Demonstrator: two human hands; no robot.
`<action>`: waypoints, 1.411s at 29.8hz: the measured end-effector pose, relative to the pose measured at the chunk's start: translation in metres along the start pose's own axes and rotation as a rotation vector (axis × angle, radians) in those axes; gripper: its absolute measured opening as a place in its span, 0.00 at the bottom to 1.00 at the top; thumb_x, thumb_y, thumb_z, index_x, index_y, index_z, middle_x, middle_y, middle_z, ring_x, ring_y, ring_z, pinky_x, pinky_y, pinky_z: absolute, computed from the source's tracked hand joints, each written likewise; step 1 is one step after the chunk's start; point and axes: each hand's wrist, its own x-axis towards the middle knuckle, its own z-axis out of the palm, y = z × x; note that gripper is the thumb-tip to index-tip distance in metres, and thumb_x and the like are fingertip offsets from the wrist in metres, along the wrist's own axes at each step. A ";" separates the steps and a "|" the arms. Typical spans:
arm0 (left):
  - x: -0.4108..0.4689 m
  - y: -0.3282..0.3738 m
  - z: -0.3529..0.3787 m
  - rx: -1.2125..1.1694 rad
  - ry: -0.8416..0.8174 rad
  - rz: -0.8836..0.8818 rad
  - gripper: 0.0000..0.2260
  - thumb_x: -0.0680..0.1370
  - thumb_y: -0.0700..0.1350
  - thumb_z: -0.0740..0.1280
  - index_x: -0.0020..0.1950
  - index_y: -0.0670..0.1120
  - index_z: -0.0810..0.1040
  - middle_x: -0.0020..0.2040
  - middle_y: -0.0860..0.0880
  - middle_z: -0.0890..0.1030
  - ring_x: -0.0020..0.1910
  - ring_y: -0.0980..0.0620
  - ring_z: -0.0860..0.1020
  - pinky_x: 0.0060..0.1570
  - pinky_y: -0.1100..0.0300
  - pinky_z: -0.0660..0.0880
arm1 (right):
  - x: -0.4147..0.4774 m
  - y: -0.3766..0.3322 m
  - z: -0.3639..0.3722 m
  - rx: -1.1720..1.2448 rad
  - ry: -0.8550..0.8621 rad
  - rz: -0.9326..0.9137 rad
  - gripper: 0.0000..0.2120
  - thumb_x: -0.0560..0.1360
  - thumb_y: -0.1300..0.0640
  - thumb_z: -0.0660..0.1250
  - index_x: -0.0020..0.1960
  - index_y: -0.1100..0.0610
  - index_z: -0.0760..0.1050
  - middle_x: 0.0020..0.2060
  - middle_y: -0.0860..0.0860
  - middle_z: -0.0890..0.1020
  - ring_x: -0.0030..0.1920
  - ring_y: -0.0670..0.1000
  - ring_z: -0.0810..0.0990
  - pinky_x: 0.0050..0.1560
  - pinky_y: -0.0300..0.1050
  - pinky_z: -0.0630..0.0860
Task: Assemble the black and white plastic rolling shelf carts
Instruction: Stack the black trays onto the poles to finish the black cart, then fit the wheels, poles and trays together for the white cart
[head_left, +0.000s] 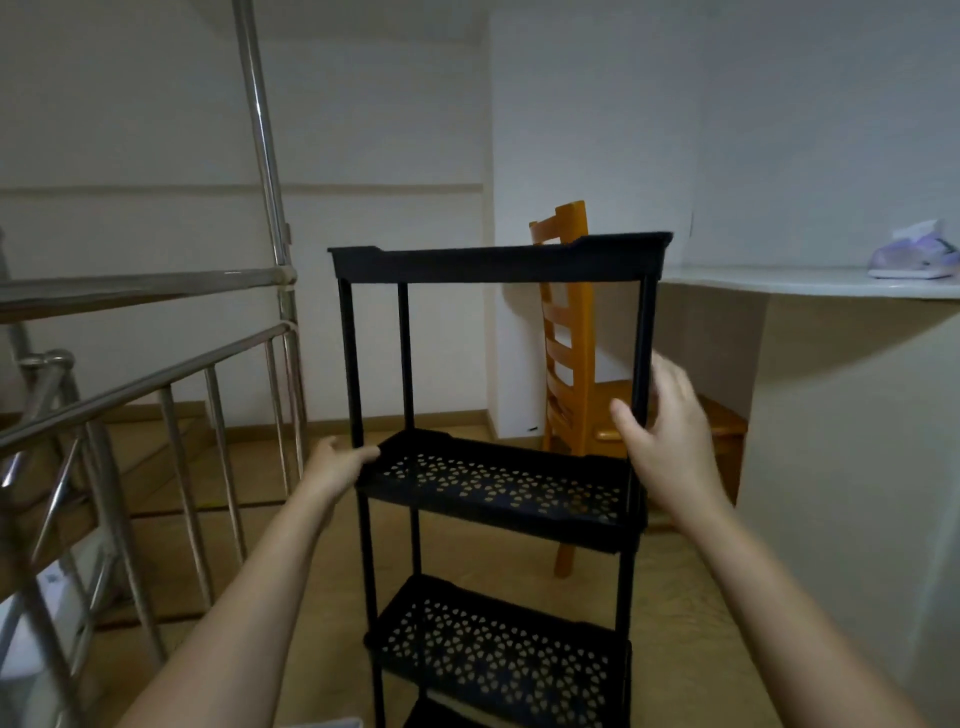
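The tall black perforated plastic shelf cart (498, 262) stood upright on the wooden floor (675, 597) before me. My left hand (337, 465) gripped its second shelf (498, 488) at the left end, and my right hand (667, 423) curled round the right post (644, 332).

Walls (395, 104) were plain white, with a faint horizontal band (363, 187) across the far one. Light was dim and even; no source seen. Floor (675, 597) was wood-toned planking, with a matching skirting board (436, 418) at the wall's foot.

Left side: polished steel stair railing (130, 384) with slanted balusters, joined to a tall steel pole (260, 130) that ran up out of view. Wooden steps (156, 467) lay beyond it.

Centre-right: orange-brown ladder-back wooden chair (569, 332) stood on the floor, its seat partly under a white counter (779, 283) along the right wall. A lilac-and-white packet (914, 254), blurred, sat toward the counter's right end
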 end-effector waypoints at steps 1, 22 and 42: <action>-0.003 -0.016 0.006 0.010 -0.129 -0.026 0.29 0.77 0.55 0.65 0.74 0.45 0.62 0.69 0.41 0.70 0.69 0.38 0.67 0.64 0.43 0.66 | -0.019 0.019 0.013 -0.062 -0.006 0.042 0.23 0.78 0.55 0.64 0.72 0.55 0.64 0.66 0.47 0.70 0.65 0.43 0.69 0.60 0.33 0.67; 0.016 -0.010 0.177 -0.233 -0.421 -0.114 0.26 0.78 0.61 0.58 0.74 0.53 0.63 0.75 0.50 0.62 0.70 0.44 0.66 0.68 0.40 0.61 | 0.006 0.156 0.053 -0.206 -0.085 0.526 0.25 0.80 0.51 0.60 0.75 0.56 0.61 0.72 0.54 0.67 0.71 0.55 0.66 0.69 0.50 0.64; 0.023 -0.141 0.133 0.254 -0.336 -0.135 0.13 0.78 0.47 0.65 0.36 0.43 0.77 0.34 0.45 0.79 0.37 0.47 0.78 0.46 0.55 0.76 | -0.116 0.199 0.117 -0.450 -1.102 0.397 0.10 0.78 0.49 0.63 0.43 0.52 0.78 0.36 0.48 0.81 0.37 0.47 0.79 0.34 0.40 0.74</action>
